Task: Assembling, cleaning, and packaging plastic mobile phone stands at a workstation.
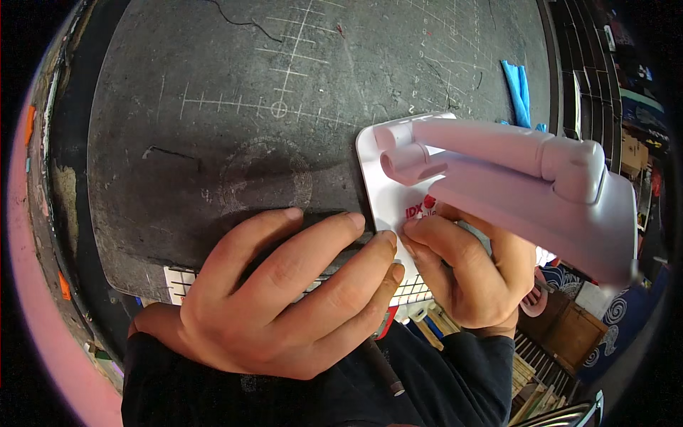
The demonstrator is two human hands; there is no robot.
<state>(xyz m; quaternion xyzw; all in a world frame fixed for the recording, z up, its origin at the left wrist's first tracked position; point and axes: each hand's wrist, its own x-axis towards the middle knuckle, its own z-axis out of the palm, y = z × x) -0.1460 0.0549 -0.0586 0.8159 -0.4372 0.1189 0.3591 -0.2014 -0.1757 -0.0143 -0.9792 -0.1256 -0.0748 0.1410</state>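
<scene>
A white folding stand (377,174) with a flat rounded base and a thick hinged arm (491,142) sits at the right side of the dark table. Red printing (424,208) marks its base. My left hand (284,299) lies with fingers spread, its outer fingertips at the base's left edge. Bent over the base, my right hand (477,270) keeps its curled fingertips pressed together beside the red printing, beneath the arm. Whatever those fingertips pinch, if anything, is hidden.
The dark tabletop (213,78) carries white ruled lines and a thin black thread (245,23). A blue cloth strip (517,92) lies at the far right. White grid-patterned material (178,281) shows at the near edge. Shelving and cardboard boxes (633,155) stand to the right.
</scene>
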